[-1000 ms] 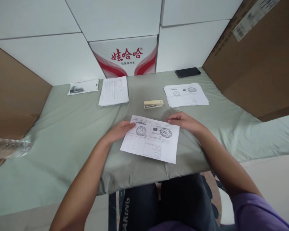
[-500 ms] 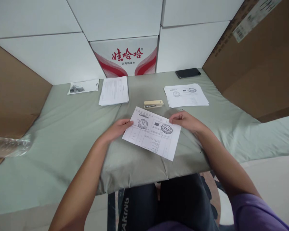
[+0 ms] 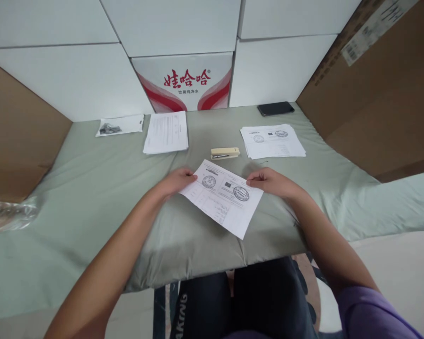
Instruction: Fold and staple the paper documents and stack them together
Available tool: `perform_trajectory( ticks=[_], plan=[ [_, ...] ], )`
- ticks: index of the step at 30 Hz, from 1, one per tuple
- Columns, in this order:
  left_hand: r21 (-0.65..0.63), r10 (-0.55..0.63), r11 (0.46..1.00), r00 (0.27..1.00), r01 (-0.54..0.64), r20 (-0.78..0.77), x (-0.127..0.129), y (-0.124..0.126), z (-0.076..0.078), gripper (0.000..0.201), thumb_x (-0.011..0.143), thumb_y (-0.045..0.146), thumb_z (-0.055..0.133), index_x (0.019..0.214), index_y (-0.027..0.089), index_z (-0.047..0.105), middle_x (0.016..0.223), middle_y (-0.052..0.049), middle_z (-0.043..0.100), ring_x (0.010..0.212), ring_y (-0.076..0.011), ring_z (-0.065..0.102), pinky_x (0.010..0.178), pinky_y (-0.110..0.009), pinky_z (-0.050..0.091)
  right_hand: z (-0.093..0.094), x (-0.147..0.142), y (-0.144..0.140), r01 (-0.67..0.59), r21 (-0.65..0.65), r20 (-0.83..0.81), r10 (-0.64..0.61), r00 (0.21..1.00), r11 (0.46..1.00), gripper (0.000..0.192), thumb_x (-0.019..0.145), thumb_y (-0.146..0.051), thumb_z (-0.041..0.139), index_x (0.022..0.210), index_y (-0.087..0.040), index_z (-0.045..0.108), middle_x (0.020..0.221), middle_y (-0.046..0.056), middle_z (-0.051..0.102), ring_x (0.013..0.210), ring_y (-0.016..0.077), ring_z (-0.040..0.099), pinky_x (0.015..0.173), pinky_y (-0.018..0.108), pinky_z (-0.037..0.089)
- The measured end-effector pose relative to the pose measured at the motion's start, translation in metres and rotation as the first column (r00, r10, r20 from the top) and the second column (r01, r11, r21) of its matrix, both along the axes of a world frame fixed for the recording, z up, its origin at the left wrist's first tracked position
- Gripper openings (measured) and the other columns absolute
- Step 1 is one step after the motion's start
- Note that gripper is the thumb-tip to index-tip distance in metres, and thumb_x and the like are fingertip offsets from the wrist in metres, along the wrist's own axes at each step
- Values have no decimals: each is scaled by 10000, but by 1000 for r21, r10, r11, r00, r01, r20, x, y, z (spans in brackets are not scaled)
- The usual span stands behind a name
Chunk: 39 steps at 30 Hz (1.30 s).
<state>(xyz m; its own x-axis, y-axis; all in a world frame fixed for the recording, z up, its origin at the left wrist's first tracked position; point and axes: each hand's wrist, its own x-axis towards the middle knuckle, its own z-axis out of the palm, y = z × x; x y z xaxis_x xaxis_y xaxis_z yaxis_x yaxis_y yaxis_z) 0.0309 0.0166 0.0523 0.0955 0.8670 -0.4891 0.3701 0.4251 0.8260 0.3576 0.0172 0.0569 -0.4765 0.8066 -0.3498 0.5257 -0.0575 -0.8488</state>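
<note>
A printed sheet of paper point(image 3: 222, 200) with two dark stamps is held tilted above the near part of the table. My left hand point(image 3: 179, 181) pinches its left edge, and my right hand point(image 3: 270, 181) grips the upper right edge between thumb and fingers. Whether it is one sheet or several, I cannot tell. Just beyond the paper lies a cream stapler point(image 3: 225, 153), touched by neither hand. Behind my right hand rests a stack of stamped sheets point(image 3: 273, 141). Another stack of printed paper point(image 3: 166, 133) sits farther back on the left.
A black phone point(image 3: 275, 108) lies at the back right. A clear-and-white packet point(image 3: 122, 125) with dark contents is at the back left. White boxes point(image 3: 183, 82) wall the rear, with brown cartons point(image 3: 381, 103) at the sides. Green cloth point(image 3: 92, 188) covers the table.
The paper has turned slightly clockwise and its lower corner has shifted left. Both hands keep their hold on it. The stapler and the stacks stay in place.
</note>
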Motion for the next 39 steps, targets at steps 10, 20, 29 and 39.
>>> perform_trajectory(
  ticks=[10, 20, 29, 39],
  plan=[
    [-90, -86, 992, 996, 86, -4, 3, 47, 11, 195, 667, 282, 798, 682, 191, 626, 648, -16, 617, 584, -149, 550, 497, -259, 327, 1, -8, -5, 8, 48, 61, -11, 998, 999, 345, 861, -406, 643, 1099, -174, 736, 809, 49, 718, 671, 172, 581, 594, 285, 386],
    [-57, -165, 985, 986, 165, -1, 7, 47, 11, 191, 680, 309, 769, 667, 199, 613, 644, -23, 598, 583, -155, 539, 516, -265, 349, 7, -7, -9, -12, 87, 155, -2, 988, 996, 355, 866, -396, 620, 1150, -190, 672, 708, 14, 643, 583, 140, 481, 552, 279, 321],
    [-50, -178, 983, 983, 175, -47, 7, 50, 13, 156, 699, 288, 751, 675, 196, 628, 639, -18, 595, 576, -153, 521, 514, -271, 338, 52, -11, -17, 56, 482, 360, -256, 897, 874, 313, 874, -414, 661, 1122, -223, 679, 848, 88, 686, 678, 200, 532, 611, 332, 330],
    [-8, -199, 980, 978, 199, -66, 5, 53, 6, 178, 710, 311, 761, 668, 190, 637, 628, -21, 581, 559, -153, 503, 522, -286, 336, 48, -97, 70, 85, 668, 200, -289, 936, 739, 186, 945, -246, 497, 992, -179, 663, 983, 85, 692, 843, 208, 578, 768, 335, 387]
  ],
)
